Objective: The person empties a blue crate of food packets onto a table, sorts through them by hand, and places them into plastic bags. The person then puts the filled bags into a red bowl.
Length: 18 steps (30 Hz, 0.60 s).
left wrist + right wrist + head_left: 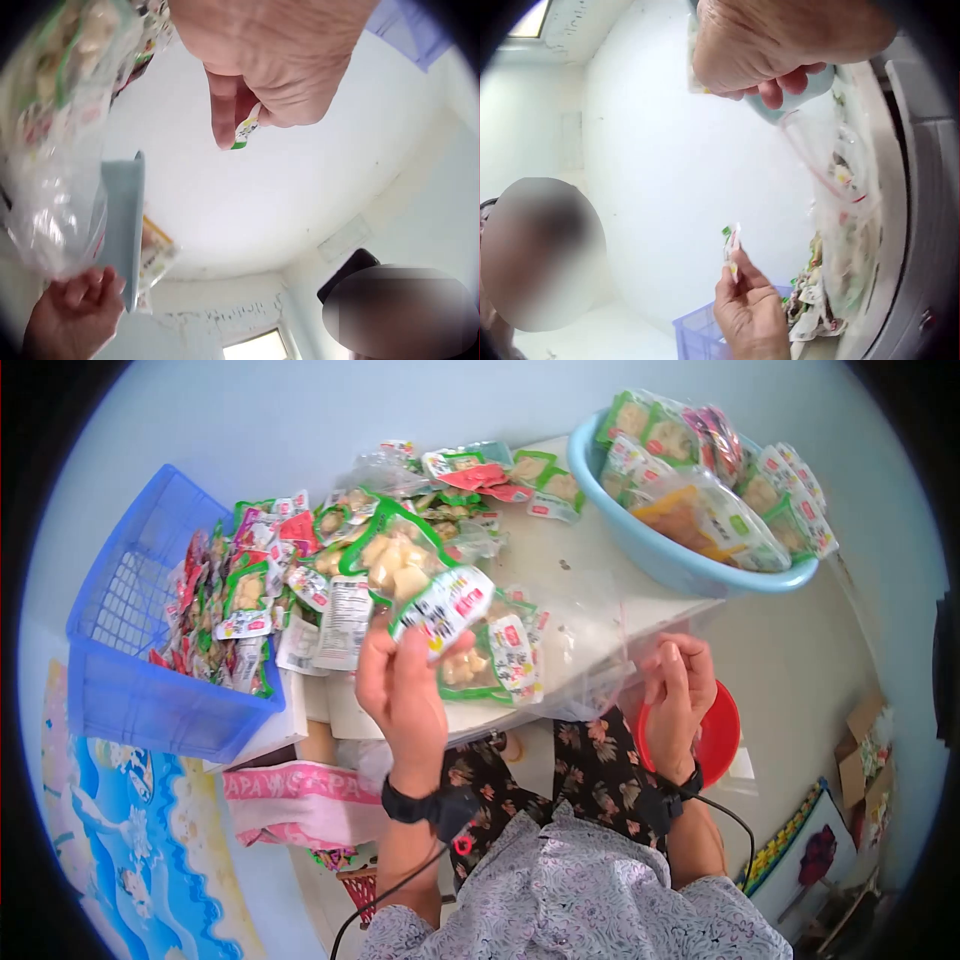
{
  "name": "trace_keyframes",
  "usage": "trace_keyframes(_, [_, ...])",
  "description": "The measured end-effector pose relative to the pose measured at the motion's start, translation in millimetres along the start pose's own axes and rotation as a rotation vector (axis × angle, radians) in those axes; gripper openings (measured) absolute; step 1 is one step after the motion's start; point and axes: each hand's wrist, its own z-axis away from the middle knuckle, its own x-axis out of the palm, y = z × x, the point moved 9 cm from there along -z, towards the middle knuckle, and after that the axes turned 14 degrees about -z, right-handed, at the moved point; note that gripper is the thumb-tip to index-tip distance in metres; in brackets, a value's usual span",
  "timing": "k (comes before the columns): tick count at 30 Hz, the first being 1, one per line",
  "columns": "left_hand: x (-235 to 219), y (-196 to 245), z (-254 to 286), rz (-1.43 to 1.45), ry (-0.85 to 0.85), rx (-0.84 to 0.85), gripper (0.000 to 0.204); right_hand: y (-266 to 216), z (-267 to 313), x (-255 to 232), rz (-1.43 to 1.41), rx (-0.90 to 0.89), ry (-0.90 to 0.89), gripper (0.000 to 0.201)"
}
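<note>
My left hand (405, 685) pinches a snack packet (435, 585) with a green border, pale chunks behind its clear window and a white printed label. The packet is tilted up over the near table edge; in the left wrist view only its edge (244, 133) shows between finger and thumb. My right hand (678, 695) hangs with loosely curled fingers beside the mouth of a clear zip bag (590, 625). In the right wrist view the bag's mouth (802, 154) lies just below those fingers. The bag holds similar packets (490, 660) on the table (555, 565).
A blue plastic basket (150, 690) stands left with several packets spilling toward a pile (340, 525) along the wall. At the back right, a light blue basin (640, 545) is heaped with filled bags. A red bucket (722, 735) stands below, behind the right hand.
</note>
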Motion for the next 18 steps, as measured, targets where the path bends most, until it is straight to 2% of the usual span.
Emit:
trace_keyframes(2, [27.8, 6.2, 27.5, 0.055, -0.061, -0.035, 0.009, -17.9, 17.8, 19.2, 0.018, 0.032, -0.019, 0.024])
trace_keyframes(4, [56.6, 9.3, 52.0, 0.083, -0.116, -0.101, 0.006, -34.1, 23.9, 51.4, 0.067, 0.006, -0.257, 0.032])
trace_keyframes(6, [82.4, 8.4, 74.5, 0.080, -0.226, -0.059, 0.003, -32.1, 32.0, 66.3, -0.139, 0.021, -0.317, 0.038])
trace_keyframes(7, [87.0, 1.9, 83.9, -0.090, -0.261, -0.068, 0.003, -28.0, 38.7, 67.6, -0.252, 0.131, -0.279, 0.035])
trace_keyframes(9, [114.0, 4.0, 94.9, -0.098, -0.391, 0.010, 0.003, -23.5, 41.6, 50.1, -0.355, 0.203, -0.113, 0.033])
trace_keyframes(10, [123.3, -2.0, 101.3, -0.122, -0.463, -0.043, 0.004, -20.1, 40.8, 42.3, -0.408, 0.234, -0.032, 0.032])
trace_keyframes(11, [130.9, -4.5, 103.8, -0.175, -0.503, -0.020, 0.004, -21.7, 35.9, 38.3, -0.449, 0.224, -0.052, 0.026])
trace_keyframes(13, [144.6, -11.1, 106.9, -0.278, -0.590, 0.033, 0.006, -23.9, 28.4, 18.1, -0.421, 0.194, 0.038, 0.025])
trace_keyframes(15, [141.8, 9.7, 101.9, -0.487, -0.486, 0.238, 0.012, -31.9, 24.7, 8.5, -0.422, 0.158, 0.137, 0.024])
trace_keyframes(16, [139.9, 19.4, 101.0, -0.589, -0.435, 0.340, 0.015, -34.2, 22.2, -2.5, -0.346, 0.145, 0.130, 0.024])
trace_keyframes(17, [133.7, 22.0, 100.0, -0.728, -0.368, 0.466, 0.032, -36.2, 18.2, -22.8, -0.270, 0.132, 0.125, 0.023])
trace_keyframes(18, [130.6, 22.4, 93.2, -0.816, -0.325, 0.492, 0.036, -37.9, 14.5, -36.0, -0.194, 0.121, 0.121, 0.023])
